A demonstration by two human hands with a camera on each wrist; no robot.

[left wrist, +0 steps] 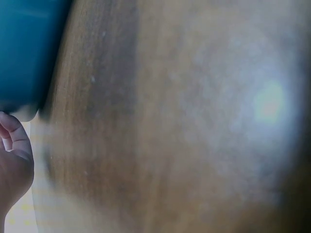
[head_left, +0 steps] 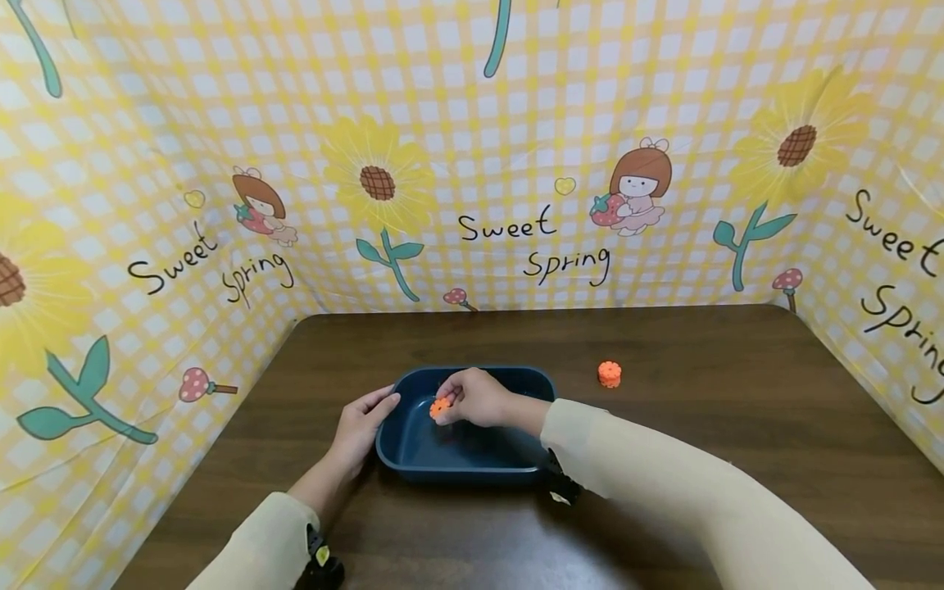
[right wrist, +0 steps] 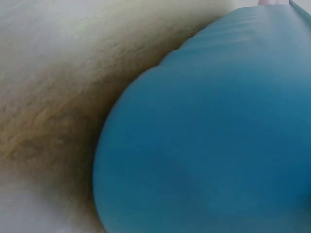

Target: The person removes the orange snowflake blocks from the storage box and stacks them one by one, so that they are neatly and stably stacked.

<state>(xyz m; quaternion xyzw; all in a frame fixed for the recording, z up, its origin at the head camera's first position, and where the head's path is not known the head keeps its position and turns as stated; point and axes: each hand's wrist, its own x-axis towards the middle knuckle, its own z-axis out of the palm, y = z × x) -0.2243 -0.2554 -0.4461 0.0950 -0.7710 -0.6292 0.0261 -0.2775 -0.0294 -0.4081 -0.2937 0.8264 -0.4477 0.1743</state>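
Observation:
A dark blue rectangular basin (head_left: 466, 473) stands on the table. My left hand (head_left: 359, 426) grips its left rim, the thumb over the edge and the fingers along the outside. Inside the basin, my right hand (head_left: 483, 399) pinches a small orange disc with a scalloped edge (head_left: 439, 408) between thumb and fingers. Part of the basin's floor is hidden by this hand and its sleeve. In the left wrist view, the left hand (left wrist: 15, 167) shows at the edge, beside the basin wall (left wrist: 29, 48). Only the basin's outer wall (right wrist: 209, 136) fills the right wrist view; the right hand is hidden there.
Behind and right of the basin sits another orange scalloped piece (head_left: 609, 374), which looks like stacked discs. The brown wooden table (head_left: 708, 360) is bordered by a yellow checked cloth (head_left: 501, 147) at the back and sides.

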